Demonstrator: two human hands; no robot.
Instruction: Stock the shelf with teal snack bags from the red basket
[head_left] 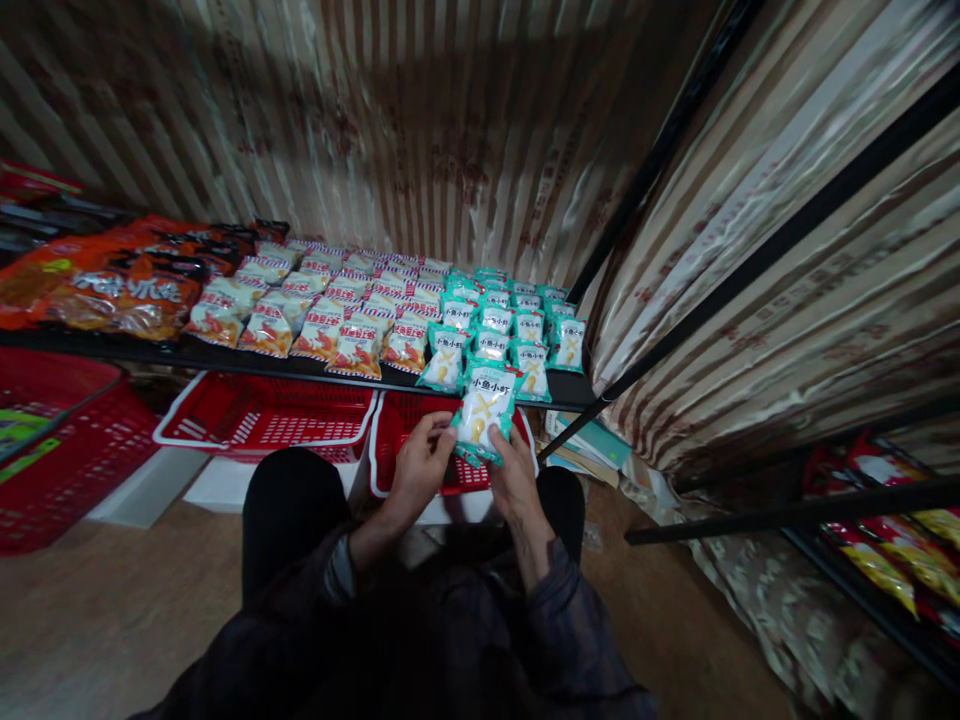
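Note:
Between my two hands is a teal-and-white snack bag (484, 405), its printed front facing up; the edge of another teal bag seems to show beneath it. My left hand (424, 458) grips its left side, with the thumb at the lower corner. On the lower right side, my right hand (514, 472) presses with the thumb on the front. Just beyond, rows of matching teal snack bags (493, 344) stand on a black shelf (300, 366). To their left are rows of white-and-orange snack bags (357, 345).
Orange snack packs (124, 290) lie further left on the shelf. Below are a red basket (270, 410) with a white rim, a second red basket (381, 440) and a larger red basket (67, 450). Black metal bars (712, 290) slant across the right, before a striped curtain (757, 250).

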